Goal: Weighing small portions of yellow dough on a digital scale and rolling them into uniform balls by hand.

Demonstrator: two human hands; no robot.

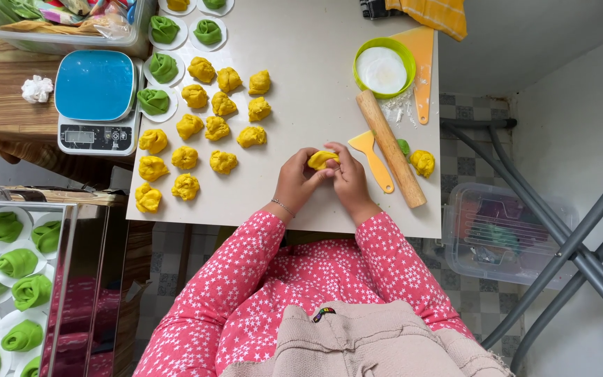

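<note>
My left hand [296, 179] and my right hand [348, 176] meet near the front edge of the white table [315, 63], both closed around one yellow dough piece [321, 159]. The fingers pinch its edges. Several shaped yellow dough pieces [207, 129] lie in rows to the left of my hands. A wooden rolling pin [390, 148] lies diagonally just right of my right hand, with a yellow plastic scraper [371, 153] between them. One more yellow dough lump [423, 163] and a small green bit [403, 146] sit beside the pin.
A green bowl of white flour [383, 68] and an orange scraper [420, 66] stand at the back right. Green dough pieces on white paper rounds [163, 68] sit by a blue kitchen scale [96, 101]. A steamer tray of green pieces [8, 279] is at lower left.
</note>
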